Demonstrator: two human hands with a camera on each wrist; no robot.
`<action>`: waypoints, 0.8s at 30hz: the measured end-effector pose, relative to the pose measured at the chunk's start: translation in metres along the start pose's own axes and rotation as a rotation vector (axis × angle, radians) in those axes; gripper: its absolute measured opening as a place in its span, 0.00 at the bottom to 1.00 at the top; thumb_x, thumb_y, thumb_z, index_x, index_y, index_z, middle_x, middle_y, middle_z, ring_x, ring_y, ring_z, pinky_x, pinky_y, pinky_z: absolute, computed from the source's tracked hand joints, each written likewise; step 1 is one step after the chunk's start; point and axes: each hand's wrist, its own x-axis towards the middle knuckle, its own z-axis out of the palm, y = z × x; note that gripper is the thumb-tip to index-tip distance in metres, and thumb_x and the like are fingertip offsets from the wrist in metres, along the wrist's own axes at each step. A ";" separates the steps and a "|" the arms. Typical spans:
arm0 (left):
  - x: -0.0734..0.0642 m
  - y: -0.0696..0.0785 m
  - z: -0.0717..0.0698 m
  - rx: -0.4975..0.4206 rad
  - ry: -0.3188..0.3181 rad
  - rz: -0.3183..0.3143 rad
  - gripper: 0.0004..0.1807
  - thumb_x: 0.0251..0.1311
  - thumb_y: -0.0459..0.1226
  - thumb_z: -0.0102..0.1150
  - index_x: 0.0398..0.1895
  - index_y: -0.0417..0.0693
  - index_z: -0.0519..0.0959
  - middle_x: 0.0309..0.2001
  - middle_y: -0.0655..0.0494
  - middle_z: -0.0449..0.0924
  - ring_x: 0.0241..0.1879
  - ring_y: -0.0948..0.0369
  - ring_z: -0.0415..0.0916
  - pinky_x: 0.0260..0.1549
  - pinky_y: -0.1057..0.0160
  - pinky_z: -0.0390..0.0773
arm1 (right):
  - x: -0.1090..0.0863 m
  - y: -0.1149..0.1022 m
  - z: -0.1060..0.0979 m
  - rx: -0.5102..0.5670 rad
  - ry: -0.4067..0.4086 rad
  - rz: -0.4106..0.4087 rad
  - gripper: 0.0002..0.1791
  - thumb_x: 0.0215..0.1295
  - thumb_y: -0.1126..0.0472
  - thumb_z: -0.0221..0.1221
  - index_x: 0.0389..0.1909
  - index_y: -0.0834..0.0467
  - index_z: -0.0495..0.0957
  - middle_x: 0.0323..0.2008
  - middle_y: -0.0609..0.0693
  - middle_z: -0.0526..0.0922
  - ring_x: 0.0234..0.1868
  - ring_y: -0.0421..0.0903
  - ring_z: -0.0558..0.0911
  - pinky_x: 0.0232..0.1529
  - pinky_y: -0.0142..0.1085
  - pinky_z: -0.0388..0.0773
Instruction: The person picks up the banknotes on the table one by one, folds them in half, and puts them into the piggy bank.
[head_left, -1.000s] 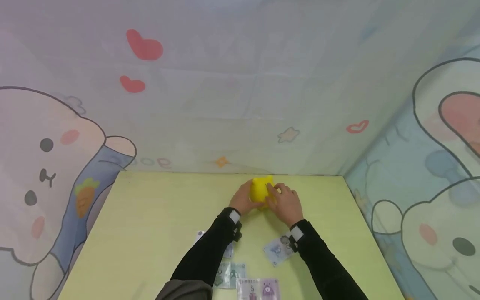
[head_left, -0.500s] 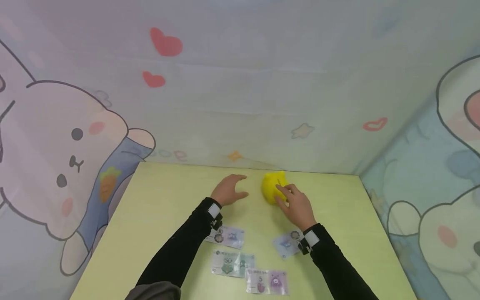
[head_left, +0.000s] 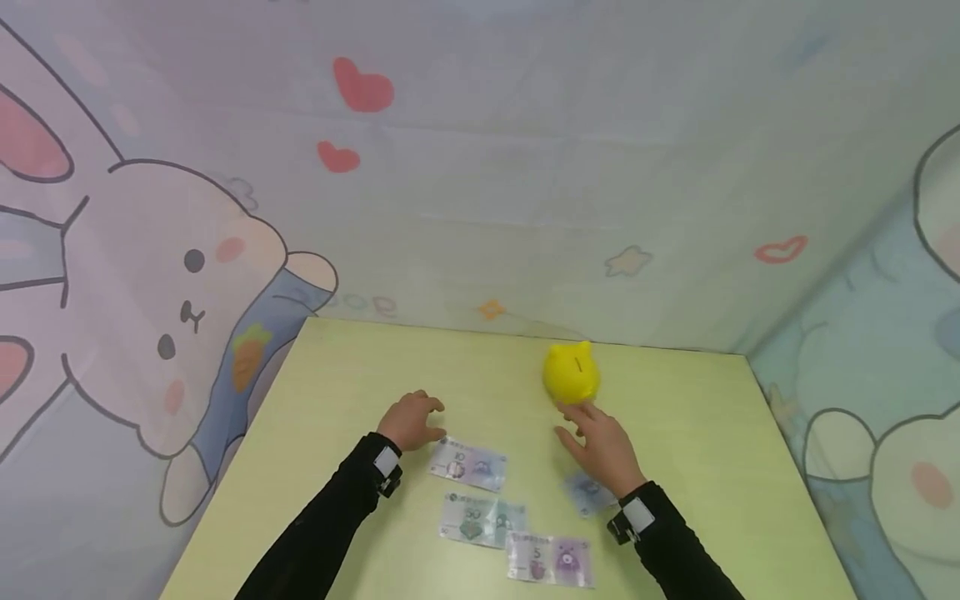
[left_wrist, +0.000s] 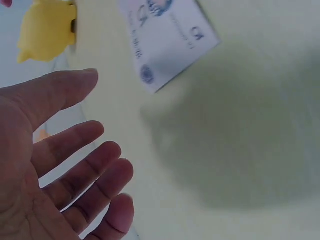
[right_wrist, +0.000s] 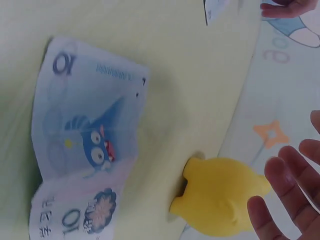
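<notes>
A yellow piggy bank (head_left: pixel 572 373) with a dark slot on top stands near the back edge of the table. My right hand (head_left: pixel 603 447) is just in front of it with loosely extended fingers, holding nothing; whether a fingertip touches the bank is unclear. Partly under that hand in the head view lies a creased bluish 10 play banknote (right_wrist: pixel 90 130). To the left, my left hand (head_left: pixel 410 422) hovers over the table with spread fingers and nothing in them. Beside its thumb lies a purple 10 play banknote (head_left: pixel 468 464).
Nearer the front of the yellow table (head_left: pixel 375 367) lie a green 50 note (head_left: pixel 483 520) and a purple 5 note (head_left: pixel 551 560), their edges meeting. A cartoon-printed cloth wall (head_left: pixel 480 167) rises behind the table's back edge.
My left hand has let go of the piggy bank and moved left and toward me. The right hand has also come off it and drawn back slightly. The bank stays on the table.
</notes>
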 end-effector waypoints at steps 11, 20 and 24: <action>0.001 0.000 0.027 0.120 -0.045 -0.058 0.16 0.58 0.42 0.81 0.46 0.46 0.87 0.40 0.51 0.78 0.37 0.54 0.74 0.43 0.51 0.80 | -0.021 -0.016 0.013 0.068 -0.192 0.077 0.19 0.71 0.58 0.70 0.60 0.57 0.86 0.43 0.46 0.86 0.36 0.44 0.83 0.37 0.36 0.79; 0.005 -0.010 0.043 0.129 -0.038 -0.069 0.18 0.56 0.42 0.82 0.44 0.47 0.84 0.40 0.51 0.78 0.37 0.54 0.74 0.43 0.50 0.81 | -0.028 -0.022 0.021 0.068 -0.207 0.099 0.14 0.70 0.59 0.70 0.55 0.55 0.88 0.39 0.42 0.86 0.33 0.36 0.80 0.34 0.33 0.78; 0.003 -0.013 0.044 0.089 -0.040 -0.073 0.17 0.56 0.40 0.82 0.41 0.48 0.82 0.40 0.52 0.78 0.36 0.55 0.73 0.43 0.50 0.80 | -0.029 -0.025 0.023 0.079 -0.239 0.116 0.14 0.71 0.58 0.69 0.55 0.55 0.88 0.39 0.41 0.86 0.33 0.35 0.79 0.33 0.33 0.77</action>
